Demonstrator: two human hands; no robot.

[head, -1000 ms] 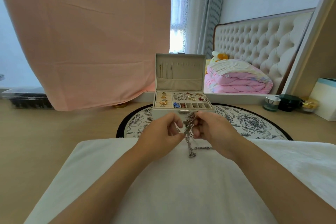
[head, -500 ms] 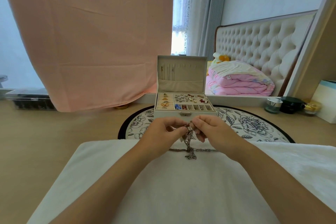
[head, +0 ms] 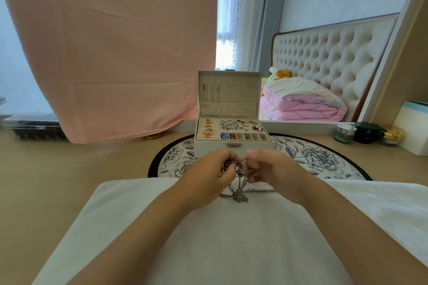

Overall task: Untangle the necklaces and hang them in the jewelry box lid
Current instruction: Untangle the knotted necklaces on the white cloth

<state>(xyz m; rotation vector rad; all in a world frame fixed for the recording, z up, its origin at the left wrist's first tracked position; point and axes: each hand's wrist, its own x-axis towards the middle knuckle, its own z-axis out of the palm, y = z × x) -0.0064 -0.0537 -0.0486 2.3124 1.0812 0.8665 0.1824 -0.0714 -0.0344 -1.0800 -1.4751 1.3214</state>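
Pinching the tangled necklaces [head: 238, 188] from both sides, the left hand [head: 208, 172] and the right hand [head: 276, 169] were held close together above the far edge of a white towel [head: 208, 243] spread on the counter [head: 69, 173]. The fingers [head: 225, 157] of both hands were curled and closed on the upper part of the tangle, which sat in the narrow gap between the two sets of fingertips. Below the grip, several silver chains hung down in a bunch, and their lower end rested on the towel. One chain ran off to the right along the towel, under the right hand.

The jewelry box [head: 234, 147] stood just beyond the hands on a round floral mat [head: 317, 159], with its lid [head: 240, 90] open and upright. A few thin chains [head: 209, 91] hung at the left of the lid's inner face. The tray below held rings and small ornaments in compartments. A pink cloth [head: 111, 48] hung behind the box to the left, and small jars [head: 345, 133] stood at the right.
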